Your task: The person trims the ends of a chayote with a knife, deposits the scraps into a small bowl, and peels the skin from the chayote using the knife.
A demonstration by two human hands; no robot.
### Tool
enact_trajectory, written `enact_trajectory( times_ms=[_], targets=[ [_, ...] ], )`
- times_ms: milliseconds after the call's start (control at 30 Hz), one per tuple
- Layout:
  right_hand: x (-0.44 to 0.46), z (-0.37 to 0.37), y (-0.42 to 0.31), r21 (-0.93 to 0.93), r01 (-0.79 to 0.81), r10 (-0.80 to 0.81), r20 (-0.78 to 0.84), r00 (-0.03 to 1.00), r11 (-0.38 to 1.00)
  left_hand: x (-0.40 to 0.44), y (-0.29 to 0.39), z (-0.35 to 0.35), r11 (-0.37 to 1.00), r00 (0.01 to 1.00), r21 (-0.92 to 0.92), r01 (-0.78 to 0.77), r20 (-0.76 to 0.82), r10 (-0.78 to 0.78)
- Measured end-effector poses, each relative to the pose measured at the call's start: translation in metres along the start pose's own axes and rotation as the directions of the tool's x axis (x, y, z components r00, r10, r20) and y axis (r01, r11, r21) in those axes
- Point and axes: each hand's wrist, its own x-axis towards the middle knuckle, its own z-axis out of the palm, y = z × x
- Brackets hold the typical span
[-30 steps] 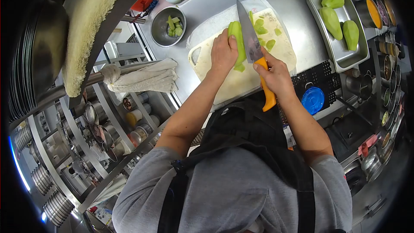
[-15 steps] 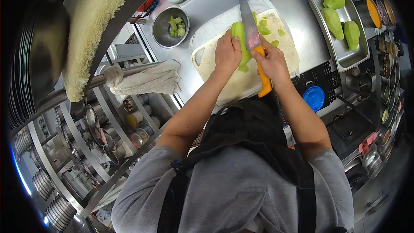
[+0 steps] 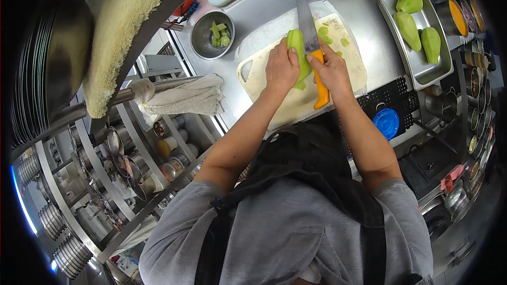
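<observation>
On the white cutting board [image 3: 280,103] lies a long pale green vegetable [image 3: 299,53], with cut pieces at its near end. My left hand [image 3: 282,66] holds it from the left side, thumb on top. My right hand [image 3: 331,72] is closed on the orange handle of a large knife [image 3: 306,18]. The blade points away from me, along the right side of the vegetable. Thin green slices [image 3: 324,34] are scattered on the board to the right of the blade.
A metal bowl [image 3: 195,38] with green chunks stands at the left. To the right, a steel tray [image 3: 420,80] holds three peeled green vegetables. A blue lid [image 3: 386,123] lies near my right forearm, on a black perforated mat [image 3: 405,106]. A towel [image 3: 185,96] hangs at the left.
Both hands have shifted slightly to the right in view. The knife handle has swung left at its lower end, and the blade now stands a little right of the vegetable's far end.
</observation>
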Motion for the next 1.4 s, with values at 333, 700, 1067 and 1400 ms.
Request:
enact_trajectory(
  times_ms=[333, 700, 1067, 1400],
  targets=[
    [-0.049, -0.024, 0.023, -0.158, 0.065, -0.076, -0.063, 0.995, 0.985, 0.007, 0.005, -0.019, 0.964, 0.969, -0.144, 0.225, 0.133, -0.206],
    [-0.062, -0.01, 0.051, 0.054, 0.041, -0.044, 0.044, 0.998, 0.998, 0.006, 0.023, -0.015, 0.935, 0.918, -0.153, 0.319, 0.296, -0.264],
    [-0.052, -0.028, 0.047, 0.146, -0.127, 0.112, 0.105, 0.988, 0.981, 0.006, 0.023, -0.021, 0.931, 0.905, -0.103, 0.35, 0.295, -0.308],
    [-0.057, -0.027, 0.04, 0.233, -0.088, 0.071, 0.079, 0.994, 0.969, 0.012, 0.018, -0.015, 0.972, 0.964, 0.076, 0.223, 0.13, -0.232]
  ],
)
